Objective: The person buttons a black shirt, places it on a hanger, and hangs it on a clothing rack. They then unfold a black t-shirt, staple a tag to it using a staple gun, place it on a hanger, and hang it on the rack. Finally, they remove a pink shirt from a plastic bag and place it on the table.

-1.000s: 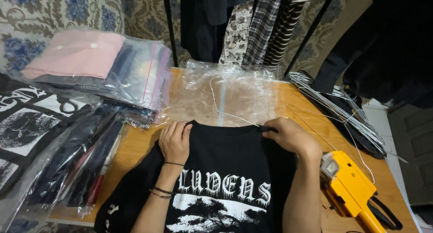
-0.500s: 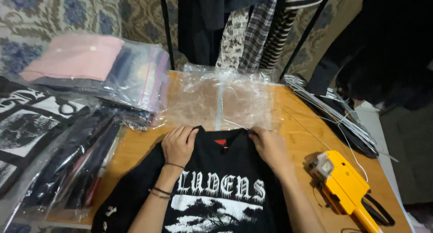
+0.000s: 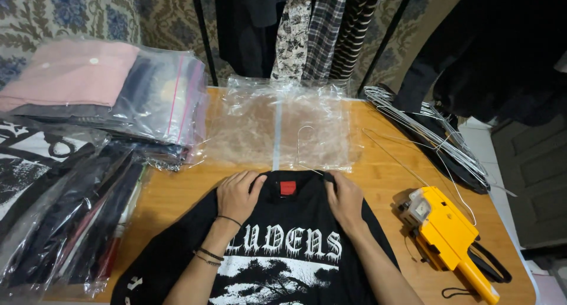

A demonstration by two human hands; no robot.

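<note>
A black long-sleeved shirt (image 3: 283, 263) with a white print and a small red neck label lies flat on the wooden table (image 3: 177, 193). My left hand (image 3: 238, 194) rests on its left shoulder by the collar, fingers curled over the edge. My right hand (image 3: 342, 197) presses on the right shoulder by the collar. A thin wire hanger (image 3: 307, 148) pokes out of the collar towards the far side, lying over a clear plastic bag (image 3: 277, 128).
A yellow price-label gun (image 3: 446, 237) lies at the right. A bundle of wire hangers (image 3: 431, 134) sits at the far right. Stacks of bagged garments (image 3: 106, 98) fill the left side. Clothes hang on a rack (image 3: 307, 27) behind the table.
My right hand has moved left from the shirt's right edge onto the shoulder beside the collar. The collar and red label are now spread flat; the left hand stays put.
</note>
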